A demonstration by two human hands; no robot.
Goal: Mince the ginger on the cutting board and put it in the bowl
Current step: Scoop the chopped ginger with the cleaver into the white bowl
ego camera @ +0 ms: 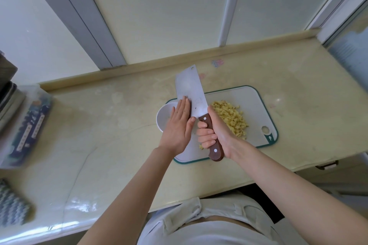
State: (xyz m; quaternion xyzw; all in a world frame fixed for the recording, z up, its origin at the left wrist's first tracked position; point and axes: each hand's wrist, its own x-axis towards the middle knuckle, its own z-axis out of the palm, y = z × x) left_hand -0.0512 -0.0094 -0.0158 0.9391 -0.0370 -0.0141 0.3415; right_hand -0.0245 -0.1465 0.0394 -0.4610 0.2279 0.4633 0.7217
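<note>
A: White shirt [209, 225] nearest lens. Log cutting board [256, 109], cleaver [191, 89], bowl [164, 117], ginger [231, 120].
B: Ginger minced, piled on the board just right of right hand [216, 131], which clenches the cleaver's wooden handle. Left hand [178, 125], fingers straight, lies flat against the blade and overlaps the white bowl at the board's left end.
A: Writing?
B: Blue box [29, 123], far left; print blurred, unreadable.
A: Surface?
B: Pale yellow counter [119, 125]; frosted window panels [159, 6] behind.

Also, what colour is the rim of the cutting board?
Teal green, edging the white cutting board; clearest in the head view.
</note>
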